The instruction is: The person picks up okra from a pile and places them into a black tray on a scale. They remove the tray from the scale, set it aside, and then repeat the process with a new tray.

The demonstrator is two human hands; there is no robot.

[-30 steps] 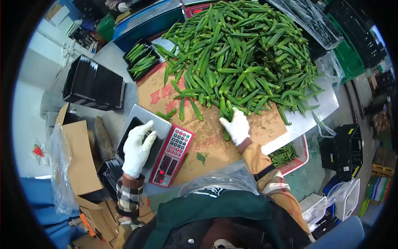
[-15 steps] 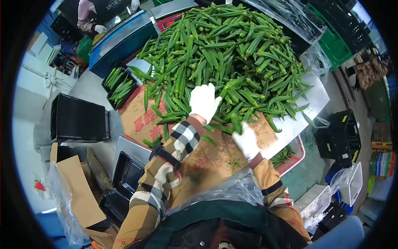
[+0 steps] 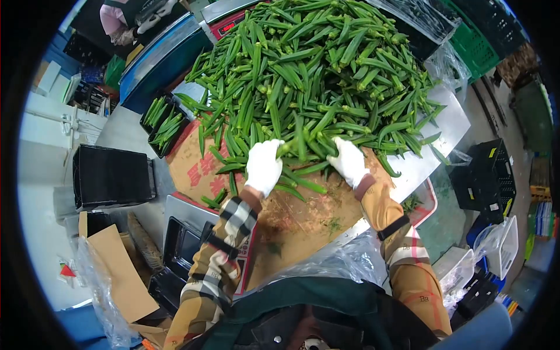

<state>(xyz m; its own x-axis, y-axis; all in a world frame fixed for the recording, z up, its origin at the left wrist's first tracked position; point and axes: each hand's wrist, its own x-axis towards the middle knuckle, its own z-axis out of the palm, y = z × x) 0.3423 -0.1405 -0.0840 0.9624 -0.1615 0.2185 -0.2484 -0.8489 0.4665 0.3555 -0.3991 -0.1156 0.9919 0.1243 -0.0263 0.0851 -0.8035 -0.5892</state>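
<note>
A big heap of green okra pods (image 3: 326,64) covers the far part of the table, partly on flattened cardboard (image 3: 303,221). White gloves cover both hands. At the heap's near edge, my left hand (image 3: 265,167) has its fingers bent round the end of an okra pod, thumb side toward the middle. Facing it, my right hand (image 3: 350,162) touches okra pods with its fingertips; what it grips, if anything, is hidden. Several pods lie between the two hands, some pointing toward me.
Black trays with okra (image 3: 165,125) stand at the left, beside a red scale. Empty black trays (image 3: 182,242) lie nearer. A black crate (image 3: 483,178) stands at the right. Another person's gloved hand (image 3: 149,23) shows at the upper left.
My left hand has moved left and nearer to me, off the top of the heap. My right hand has moved up to the pods. The other person's hands have shifted.
</note>
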